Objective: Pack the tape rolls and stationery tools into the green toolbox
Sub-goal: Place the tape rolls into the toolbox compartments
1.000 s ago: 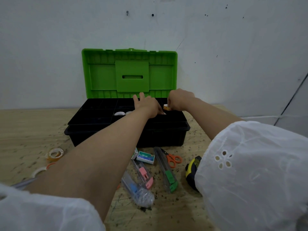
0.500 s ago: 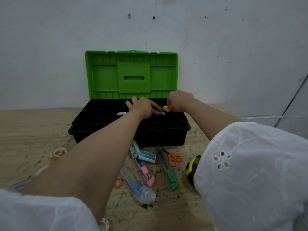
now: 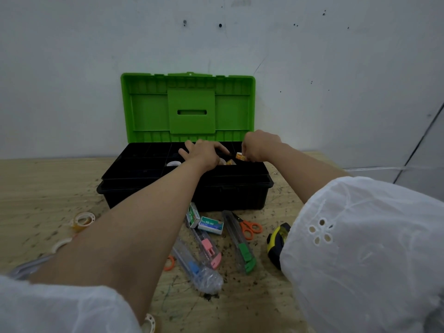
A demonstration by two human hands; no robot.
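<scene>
Speckled white wall and a pale wooden tabletop [image 3: 36,188] form the setting. At far left on the tabletop lie a clear tape roll [image 3: 81,221] and, nearer the viewer, a white tape roll [image 3: 61,245]; a third roll [image 3: 149,323] shows at the bottom edge, beside the left sleeve [image 3: 60,306]. The green toolbox [image 3: 235,195] stands at centre against the wall, its green lid [image 3: 149,111] raised upright and its black base carrying a divided tray [image 3: 144,162]. A white roll [image 3: 173,163] lies in a middle compartment of the tray. The left hand [image 3: 204,155] rests palm down on the tray just right of that roll, fingers splayed apart and gripping nothing that can be seen. On the tabletop in front of the box lie an orange ring [image 3: 169,263], a blue-slider knife [image 3: 192,265], two staple boxes [image 3: 211,225] and a pink-slider knife [image 3: 207,246], close together. A loose orange roll [image 3: 230,162] sits in the tray between the hands. The right hand [image 3: 260,145], fingers curled, pinches a small orange tape roll [image 3: 241,156] at the tray's right rear; whether this roll touches the tray cannot be told. Further right on the tabletop lie a green-slider knife [image 3: 241,246], orange scissors [image 3: 249,229] just beside it, and a yellow-and-black tape measure [image 3: 276,241] partly hidden by the right sleeve [image 3: 360,248].
</scene>
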